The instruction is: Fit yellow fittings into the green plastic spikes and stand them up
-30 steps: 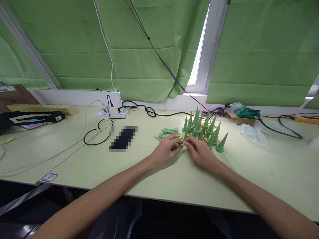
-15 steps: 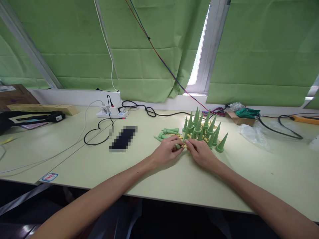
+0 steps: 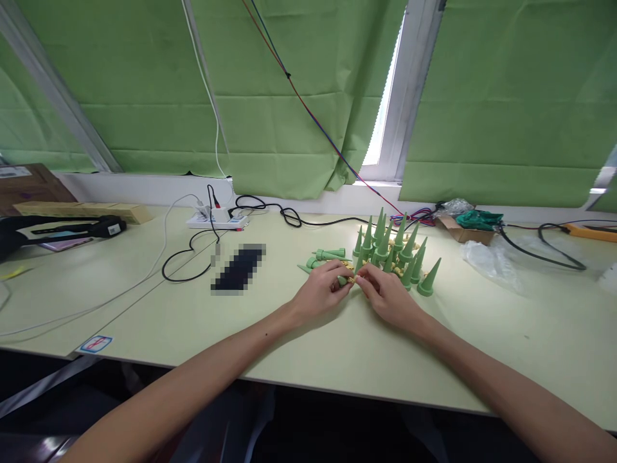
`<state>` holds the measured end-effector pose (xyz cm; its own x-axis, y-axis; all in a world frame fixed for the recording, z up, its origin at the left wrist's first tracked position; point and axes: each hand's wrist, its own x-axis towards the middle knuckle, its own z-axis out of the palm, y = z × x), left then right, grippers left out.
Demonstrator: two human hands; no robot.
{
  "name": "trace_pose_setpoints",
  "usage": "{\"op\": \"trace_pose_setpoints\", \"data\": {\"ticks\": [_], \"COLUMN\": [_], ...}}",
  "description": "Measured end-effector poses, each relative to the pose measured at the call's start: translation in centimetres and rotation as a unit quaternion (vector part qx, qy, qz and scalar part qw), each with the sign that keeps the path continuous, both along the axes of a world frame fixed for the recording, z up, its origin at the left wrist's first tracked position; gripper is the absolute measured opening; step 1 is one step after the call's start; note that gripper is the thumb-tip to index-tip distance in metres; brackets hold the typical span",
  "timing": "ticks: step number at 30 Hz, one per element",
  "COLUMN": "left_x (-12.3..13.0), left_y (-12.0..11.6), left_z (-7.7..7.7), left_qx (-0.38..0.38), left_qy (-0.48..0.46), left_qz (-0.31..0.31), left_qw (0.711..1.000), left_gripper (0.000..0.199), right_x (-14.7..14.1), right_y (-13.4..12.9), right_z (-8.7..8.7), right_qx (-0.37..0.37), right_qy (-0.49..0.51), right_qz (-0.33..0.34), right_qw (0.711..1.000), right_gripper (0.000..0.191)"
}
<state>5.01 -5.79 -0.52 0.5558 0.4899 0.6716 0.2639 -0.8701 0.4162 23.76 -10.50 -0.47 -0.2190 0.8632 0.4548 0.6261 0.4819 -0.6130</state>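
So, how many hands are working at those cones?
2: the left hand, holding a green piece, and the right hand beside it, both on the near side of the green cones. No others show.

No legible text is being shown; a red mark is being carried by the blue-bordered white rectangular sticker (image 3: 96, 343).

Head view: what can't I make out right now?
All in the head view:
Rounded green piece: mostly hidden by the left hand.
Tiny yellow piece: too small, so whether the right hand grips it is unclear.
Small yellow parts among the upright green cones: partly hidden by those cones.
Dark oblong patch: blurred by pixelation.
Brown cardboard box: cut off by the left edge.
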Motion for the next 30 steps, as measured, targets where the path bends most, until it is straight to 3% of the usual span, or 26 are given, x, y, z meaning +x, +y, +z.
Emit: {"op": "trace_pose_setpoints", "data": {"ticks": [11,21,30], "left_x": [-0.06,-0.13,-0.11], "left_y": [-0.29,-0.35,-0.41], "left_z": [0.36,0.22,0.41], "left_qx": [0.001,0.006,0.004], "left_qy": [0.019,0.037,0.029], "left_qz": [-0.008,-0.009,-0.017], "left_qw": [1.0,0.999,0.999], "left_gripper": [0.003,0.01,0.01], "right_x": [0.03,0.08,-0.07], "right_y": [0.1,0.26,0.31], "right_z": [-0.02,-0.27,-0.07], "right_qx": [0.007,0.013,0.015], "right_qy": [-0.01,-0.052,-0.028], "right_qz": [-0.007,-0.021,-0.022], "right_qw": [1.0,0.998,0.999], "right_gripper": [0.022,0.037,0.037]}}
